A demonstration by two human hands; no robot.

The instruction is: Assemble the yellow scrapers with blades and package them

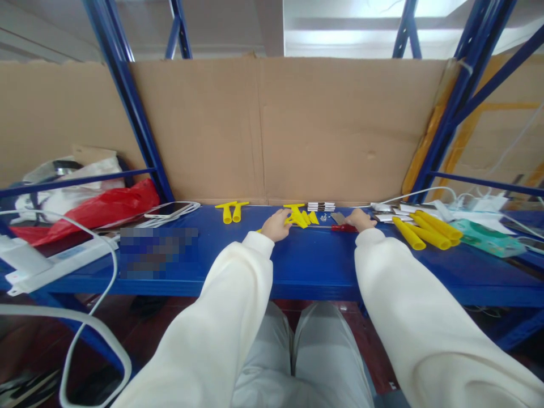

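We find the bench [314, 266] bounded at the back by a cardboard panel [340, 130] and at both sides by blue posts [142, 113]; its front edge runs straight across, just ahead of the wearer's knees. Between the two forearms, bare blue surface extends from the hands to that edge, giving open room. On the left, a power strip [63, 263] and red bag [97, 212] limit the space; on the right, yellow tubes [429, 229] and a green packet [487, 238] do so. The left hand [276, 224] is partly curled, its fingertips at the small yellow parts [301, 219] near the panel; we cannot tell whether it grips one. The right hand [361, 220] is bent over the end of a red handle [343, 228], beside the small yellow parts; we cannot confirm how firmly its fingers close. White blocks [321, 207] sit behind, between the hands. Two yellow T-shaped pieces [232, 212] lie farther left, well apart from the right hand.
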